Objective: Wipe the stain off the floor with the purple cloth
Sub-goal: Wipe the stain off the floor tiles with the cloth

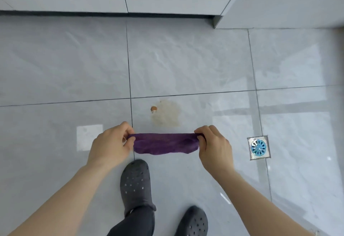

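While the purple cloth (165, 143) is stretched in the air between both hands, no wiping has begun. The left hand (111, 145) pinches one end of the cloth between thumb and curled fingers, and the right hand (214, 147) pinches the other end the same way, so both are closed on the fabric and it sags a little in the middle. The stain (166, 113), a pale brownish patch with a small orange-brown crumb (154, 108) at its left edge, lies on the grey tiled floor (74, 68) just beyond the cloth as seen from the head camera, near a crossing of grout lines. It looks whole and unsmeared, so the task seems to be at its start: the cloth is in hand, but lowering it to the floor and rubbing the patch away are left. A floor drain (258, 147) sits off to the right, and two dark clogs (135, 183) stand below the hands.
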Motion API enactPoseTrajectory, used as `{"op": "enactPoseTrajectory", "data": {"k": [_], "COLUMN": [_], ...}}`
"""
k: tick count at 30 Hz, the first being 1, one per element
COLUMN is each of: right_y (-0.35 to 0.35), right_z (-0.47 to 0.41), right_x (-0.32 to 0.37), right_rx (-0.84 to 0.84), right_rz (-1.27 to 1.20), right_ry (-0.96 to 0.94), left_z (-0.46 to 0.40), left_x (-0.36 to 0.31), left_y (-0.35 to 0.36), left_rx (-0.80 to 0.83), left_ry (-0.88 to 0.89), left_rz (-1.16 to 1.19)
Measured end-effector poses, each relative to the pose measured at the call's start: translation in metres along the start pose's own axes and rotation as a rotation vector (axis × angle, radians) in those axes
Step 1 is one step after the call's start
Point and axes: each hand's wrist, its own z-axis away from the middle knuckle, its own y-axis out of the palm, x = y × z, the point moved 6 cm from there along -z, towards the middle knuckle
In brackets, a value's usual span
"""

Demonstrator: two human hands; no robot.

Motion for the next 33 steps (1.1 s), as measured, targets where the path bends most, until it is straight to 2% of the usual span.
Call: {"op": "enactPoseTrajectory", "data": {"k": [7,13,16,18,22,24,29,33], "right_y": [0.094,0.114,0.119,0.137,0.201,0.226,0.244,0.246], "right_z": [-0.072,-0.111,-0.113,-0.105,-0.088,-0.093,-0.118,-0.126], "right_x": [-0.033,-0.041,-0.046,-0.046,-0.03,-0.025,-0.024,-0.03], "right_rx": [-0.254,-0.487,-0.556,-0.509,-0.224,-0.138,-0.135,-0.177], "right_rz": [0.001,0.016,0.008,-0.002,0.137,0.212,0.334,0.341], "right_ry": [-0.049,-0.137,-0.126,-0.14,-0.279,-0.282,-0.238,-0.236], "left_z": [-0.087,-0.123,-0.128,-0.127,-0.133,-0.142,-0.172,-0.188], "left_x": [0.043,0.048,0.045,0.048,0.06,0.066,0.075,0.087], "left_y": [0.067,0.079,0.092,0.104,0.1,0.095,0.1,0.11], "left_rx": [-0.186,-0.374,-0.386,-0.355,-0.379,-0.39,-0.393,-0.421], "left_ry": [0.125,0.282,0.346,0.389,0.363,0.338,0.23,0.166], "left_rz": [-0.008,-0.051,-0.127,-0.19,-0.263,-0.281,-0.331,-0.356]}}
